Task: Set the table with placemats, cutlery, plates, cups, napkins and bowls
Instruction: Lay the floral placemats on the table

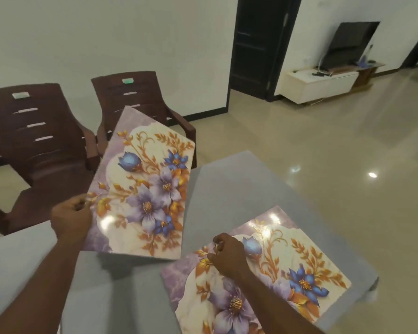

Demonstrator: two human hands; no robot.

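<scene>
Two glossy floral placemats are in view, both purple and cream with blue and gold flowers. My left hand (pixel 71 219) pinches the near left edge of one placemat (pixel 145 179) and holds it tilted in the air above the grey table (pixel 239 184). The second placemat (pixel 275 268) lies flat on the table at the right. My right hand (pixel 227 255) sits on its left part with curled fingers pinching at its surface. No cutlery, plates, cups, napkins or bowls show in the frame.
Two dark brown plastic chairs (pixel 34 145) (pixel 140 102) stand beyond the table's far left side. A dark door (pixel 258 44) and a white TV cabinet (pixel 321 83) with a screen stand across the shiny tiled floor (pixel 323 153) on the right.
</scene>
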